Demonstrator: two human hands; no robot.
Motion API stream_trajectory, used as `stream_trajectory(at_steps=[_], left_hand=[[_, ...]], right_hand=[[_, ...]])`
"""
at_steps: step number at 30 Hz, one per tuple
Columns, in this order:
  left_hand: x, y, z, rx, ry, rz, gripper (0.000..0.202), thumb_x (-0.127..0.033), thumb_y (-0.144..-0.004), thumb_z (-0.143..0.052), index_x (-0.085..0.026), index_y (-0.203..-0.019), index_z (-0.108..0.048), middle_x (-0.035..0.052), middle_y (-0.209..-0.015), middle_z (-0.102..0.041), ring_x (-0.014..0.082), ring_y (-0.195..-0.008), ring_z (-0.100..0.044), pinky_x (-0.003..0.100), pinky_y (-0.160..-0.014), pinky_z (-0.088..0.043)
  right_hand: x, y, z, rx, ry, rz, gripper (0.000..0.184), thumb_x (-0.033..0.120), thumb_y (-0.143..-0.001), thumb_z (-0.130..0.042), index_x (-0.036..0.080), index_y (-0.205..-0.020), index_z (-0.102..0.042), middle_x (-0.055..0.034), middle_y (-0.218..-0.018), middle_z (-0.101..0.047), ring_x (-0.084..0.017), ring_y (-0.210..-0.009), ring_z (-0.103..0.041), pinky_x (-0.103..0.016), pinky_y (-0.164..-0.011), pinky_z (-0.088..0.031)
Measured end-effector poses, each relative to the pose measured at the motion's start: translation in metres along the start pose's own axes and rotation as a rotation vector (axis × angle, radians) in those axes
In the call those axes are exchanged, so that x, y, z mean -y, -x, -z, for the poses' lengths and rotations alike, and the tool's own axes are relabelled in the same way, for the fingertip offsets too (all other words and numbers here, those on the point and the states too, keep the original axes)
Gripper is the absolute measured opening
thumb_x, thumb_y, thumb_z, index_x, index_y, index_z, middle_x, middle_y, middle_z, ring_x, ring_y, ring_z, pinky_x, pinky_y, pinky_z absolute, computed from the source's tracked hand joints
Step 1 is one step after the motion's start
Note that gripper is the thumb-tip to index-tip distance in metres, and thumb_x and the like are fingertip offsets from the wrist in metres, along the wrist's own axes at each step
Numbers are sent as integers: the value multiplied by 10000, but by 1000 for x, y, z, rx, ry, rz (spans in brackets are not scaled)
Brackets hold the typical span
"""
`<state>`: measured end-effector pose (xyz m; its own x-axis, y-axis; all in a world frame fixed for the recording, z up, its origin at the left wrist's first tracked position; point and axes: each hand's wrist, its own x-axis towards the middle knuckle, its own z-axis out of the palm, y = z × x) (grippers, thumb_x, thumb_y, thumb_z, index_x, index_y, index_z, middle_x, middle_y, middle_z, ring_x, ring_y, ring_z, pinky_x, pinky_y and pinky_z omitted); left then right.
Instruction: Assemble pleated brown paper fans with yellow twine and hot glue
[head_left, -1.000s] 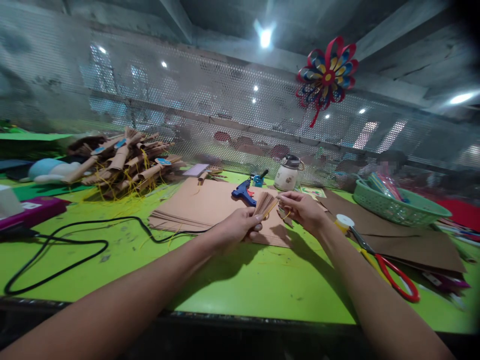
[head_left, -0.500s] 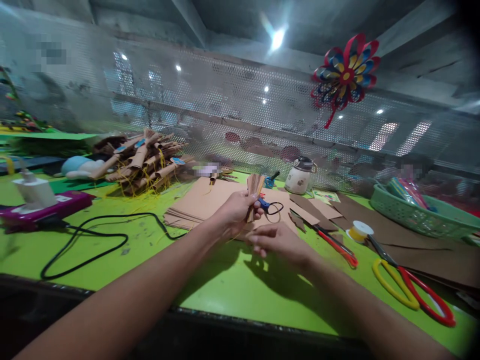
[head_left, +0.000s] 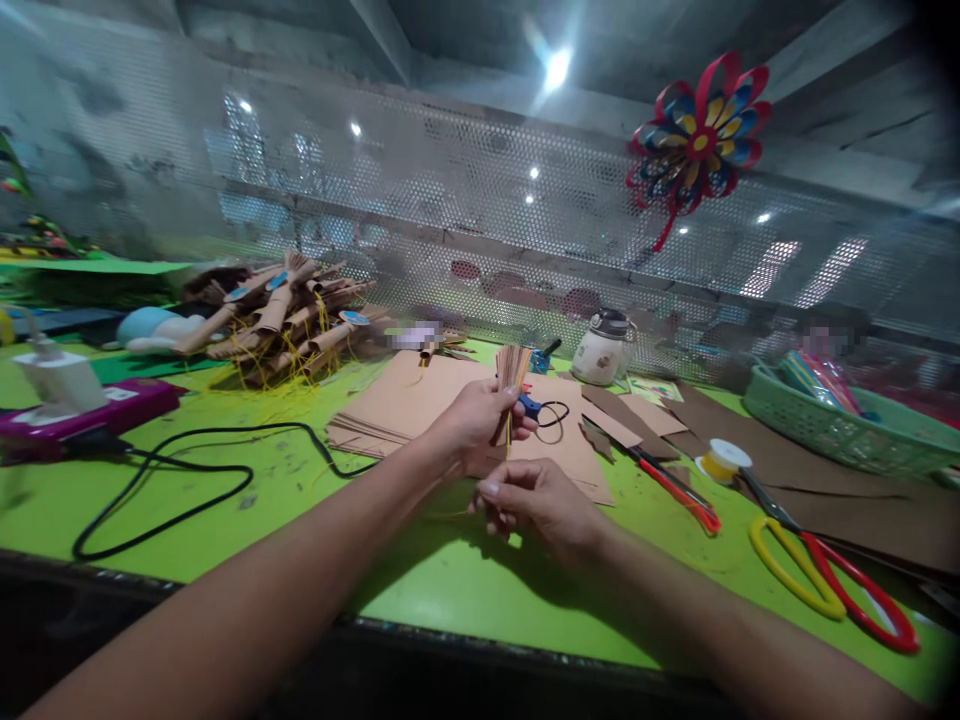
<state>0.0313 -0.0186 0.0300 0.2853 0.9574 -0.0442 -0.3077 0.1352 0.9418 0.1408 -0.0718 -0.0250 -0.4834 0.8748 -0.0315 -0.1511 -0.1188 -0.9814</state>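
A small folded bundle of brown paper [head_left: 512, 368] stands upright in my left hand [head_left: 481, 418], whose fingers are wrapped round it. From the bundle a thin yellow string [head_left: 508, 440] runs down to my right hand [head_left: 536, 500]. My right thumb and forefinger pinch that string just below the left hand. Behind both hands lies a stack of brown paper sheets [head_left: 397, 395] on the green table [head_left: 420, 590]. A blue-handled tool with a black loop [head_left: 553, 414] shows just right of the bundle; its other end is hidden behind my left fingers.
Scissors with red and yellow handles [head_left: 832, 570], red-handled scissors [head_left: 679, 495] and a spool of yellow string [head_left: 724, 460] lie at right. A green basket [head_left: 840, 420] stands beyond. Rolled paper bundles [head_left: 292, 325], a black cable [head_left: 247, 470] and a purple power strip [head_left: 97, 420] are at left.
My right hand has moved slightly down and left, and the string now runs taut between the bundle and its fingers. My left hand stays closed on the bundle.
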Motion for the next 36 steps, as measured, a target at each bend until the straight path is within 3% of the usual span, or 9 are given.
stream_trajectory(at_steps=[7,22,26,31,36], left_hand=[[-2,-2,6,-13,21,19,268,-98,-920,-380,-102,-679,-499,50,-585,-588,146,-548,-644,251,-564,-524],[-5,-1,6,-55,43,43,294,-101,-915,-354,-109,-666,-511,57,-559,-596,139,-521,-623,264,-570,-538],[-4,-2,8,-63,64,34,280,-101,-904,-383,-113,-648,-495,30,-531,-539,93,-446,-536,197,-452,-446],[-5,-2,12,24,80,-5,255,-69,-888,-372,-138,-651,-437,-20,-534,-461,33,-385,-382,148,-382,-262],[-7,1,13,80,-49,-12,208,-92,-880,-396,-151,-683,-421,-45,-552,-418,24,-392,-325,159,-393,-172]], right_hand=[[3,1,8,48,129,-122,435,514,-816,-574,94,-735,-654,-70,-570,-678,-55,-324,-451,-175,-337,-287],[12,4,7,-4,301,-233,412,405,-864,-504,88,-662,-672,-42,-481,-646,-41,-251,-381,-170,-276,-213],[12,2,9,-2,318,-249,411,393,-870,-493,85,-667,-674,-42,-479,-642,-40,-256,-384,-169,-283,-217],[14,5,13,42,374,-243,443,450,-869,-492,87,-693,-676,-35,-494,-636,-38,-278,-380,-170,-303,-235],[30,11,21,195,677,-253,451,500,-839,-528,106,-684,-684,-32,-531,-626,-65,-356,-426,-200,-357,-290]])
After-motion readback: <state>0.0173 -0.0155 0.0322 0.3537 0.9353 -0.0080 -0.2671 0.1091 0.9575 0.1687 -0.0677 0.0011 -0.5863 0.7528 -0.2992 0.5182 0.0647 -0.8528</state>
